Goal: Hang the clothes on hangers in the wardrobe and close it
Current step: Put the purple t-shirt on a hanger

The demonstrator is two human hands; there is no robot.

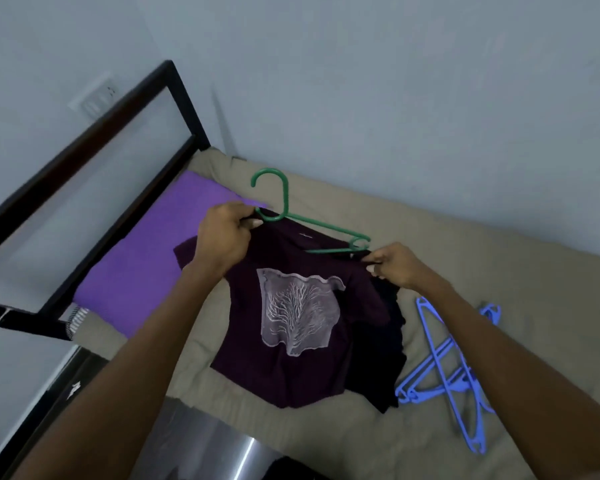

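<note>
Presently one maroon T-shirt [291,327] on one green hanger [284,202], held above the bed [465,244]; left hand [227,237] and right hand [394,265] each pinch a shoulder. Blue hangers [444,372] lie crossed beside it, apparently two; one purple pillow [146,258]

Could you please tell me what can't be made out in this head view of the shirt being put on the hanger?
- Wardrobe: nowhere in the head view.
- Green hanger: left end hidden by the left hand and maroon shirt.
- Dark garment: mostly hidden under the shirt.
- Blue hangers: overlapping, count unclear.
</note>
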